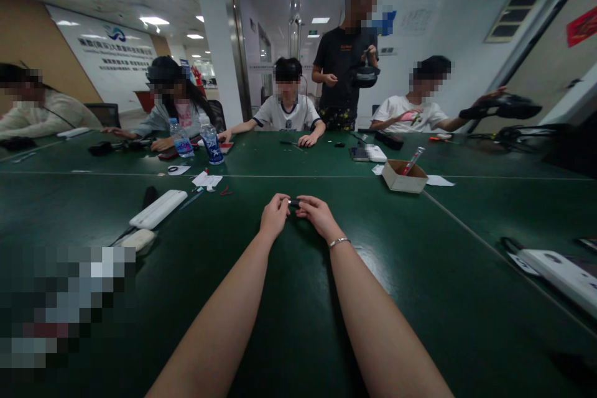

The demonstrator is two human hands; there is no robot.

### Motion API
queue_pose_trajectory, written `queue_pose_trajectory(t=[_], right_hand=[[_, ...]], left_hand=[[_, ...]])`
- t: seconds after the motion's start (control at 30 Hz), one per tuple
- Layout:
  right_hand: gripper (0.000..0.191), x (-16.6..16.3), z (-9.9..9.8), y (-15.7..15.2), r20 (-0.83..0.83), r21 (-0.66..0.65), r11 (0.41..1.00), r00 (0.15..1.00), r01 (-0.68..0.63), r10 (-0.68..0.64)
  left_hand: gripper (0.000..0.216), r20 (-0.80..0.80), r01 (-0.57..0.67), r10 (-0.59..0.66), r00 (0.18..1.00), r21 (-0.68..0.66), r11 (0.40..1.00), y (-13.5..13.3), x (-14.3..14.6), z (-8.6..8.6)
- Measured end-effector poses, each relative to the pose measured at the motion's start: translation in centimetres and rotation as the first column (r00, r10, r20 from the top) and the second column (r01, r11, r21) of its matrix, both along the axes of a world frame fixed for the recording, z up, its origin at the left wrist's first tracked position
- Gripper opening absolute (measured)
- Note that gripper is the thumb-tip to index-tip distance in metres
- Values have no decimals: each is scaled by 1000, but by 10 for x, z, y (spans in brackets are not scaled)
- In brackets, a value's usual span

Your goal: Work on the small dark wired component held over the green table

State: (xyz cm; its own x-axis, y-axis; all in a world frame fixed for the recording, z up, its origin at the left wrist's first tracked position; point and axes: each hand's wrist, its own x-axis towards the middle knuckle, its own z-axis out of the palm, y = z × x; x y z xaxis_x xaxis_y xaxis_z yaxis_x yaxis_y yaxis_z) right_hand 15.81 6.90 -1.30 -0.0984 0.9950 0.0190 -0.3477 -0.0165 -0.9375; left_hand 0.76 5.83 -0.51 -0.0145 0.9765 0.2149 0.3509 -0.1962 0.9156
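Both my forearms reach out over a dark green table [298, 298]. My left hand [274, 216] and my right hand [316, 214] meet at the middle, fingers pinched together on a small dark object [293, 203] held between them just above the tabletop. The object is too small to name. A thin bracelet [339, 241] sits on my right wrist.
A white power strip [158, 209] lies to the left, two water bottles [211, 143] stand further back, and a small cardboard box [403, 176] with a pen sits to the right. Another white device [557, 270] rests at the right edge. Several people sit or stand at the far side.
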Motion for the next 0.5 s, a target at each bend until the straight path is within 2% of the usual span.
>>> queue_pose_trajectory(t=[0.27,0.5], right_hand=[[21,1,-2,1,10,0,1000,1000,-1,1],[22,2,-2,2,-4,9,1000,1000,-18,18]], left_hand=[[24,30,-2,2,1000,1,1000,2,1,-3],[34,-7,-58,59,998,30,998,-1,0,0]])
